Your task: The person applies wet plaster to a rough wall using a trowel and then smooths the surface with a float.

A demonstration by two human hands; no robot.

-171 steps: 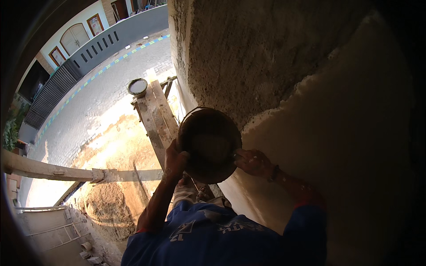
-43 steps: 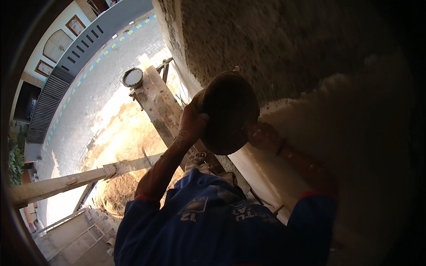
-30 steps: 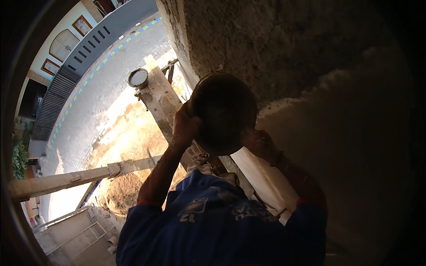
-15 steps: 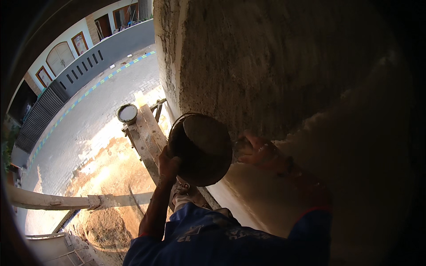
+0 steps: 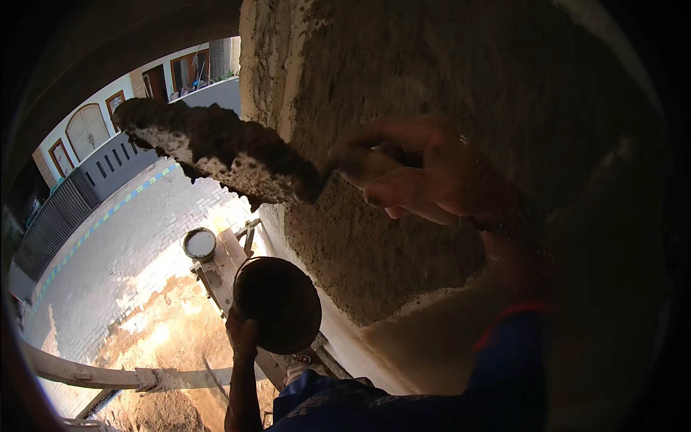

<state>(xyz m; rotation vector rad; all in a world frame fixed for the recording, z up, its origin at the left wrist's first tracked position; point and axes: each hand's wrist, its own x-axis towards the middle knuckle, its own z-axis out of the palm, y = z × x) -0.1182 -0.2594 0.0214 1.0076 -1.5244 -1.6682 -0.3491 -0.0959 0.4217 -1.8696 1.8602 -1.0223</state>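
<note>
My right hand (image 5: 439,176), raised in front of the wall, is wrapped round the handle of a trowel (image 5: 354,165). A thick, lumpy load of wet mortar (image 5: 216,147) covers the trowel's blade, which reaches out to the left. Lower down, my left hand (image 5: 242,333) grips a dark round bucket (image 5: 282,306) by its left side. The bucket's inside is in deep shade, so how much it holds cannot be made out. The wall (image 5: 381,86) beside my right hand is rough and dark, with a paler, smoother area (image 5: 425,338) below.
Beneath me runs a narrow plank scaffold (image 5: 229,252), my foot on it. A second bucket (image 5: 199,245) with pale liquid stands at its far end. Sandy ground (image 5: 165,324) and a paved street (image 5: 122,252) lie below, and a wooden pole (image 5: 86,373) crosses at lower left.
My right hand has risen from beside the bucket, bringing up the mortar-laden trowel. The bucket in my left hand now appears lower and farther from the trowel. The view has shifted.
</note>
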